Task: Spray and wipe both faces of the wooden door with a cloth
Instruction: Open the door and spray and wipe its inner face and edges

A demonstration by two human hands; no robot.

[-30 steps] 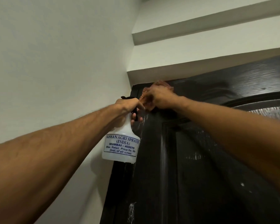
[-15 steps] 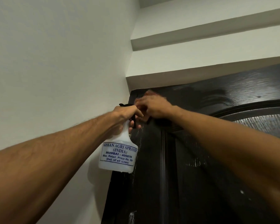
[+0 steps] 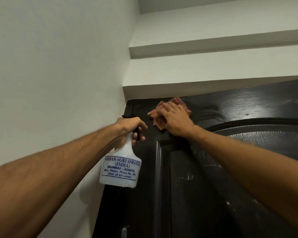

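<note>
Right hand (image 3: 176,120) presses cloth (image 3: 159,120) flat on door (image 3: 196,194) top corner; left hand (image 3: 127,125) grips spray bottle (image 3: 120,167). Lower panels streaked (likely unwiped); other face unseen.

The reddish patterned cloth (image 3: 159,120) lies on the dark panelled wooden door (image 3: 205,194), near the top. The white plastic spray bottle (image 3: 120,167) hangs at the cloth's seven o'clock.

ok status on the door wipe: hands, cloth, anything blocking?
Left hand grips spray bottle by the neck. Right hand presses cloth flat on door, top-left corner. No obstruction seen.
</note>
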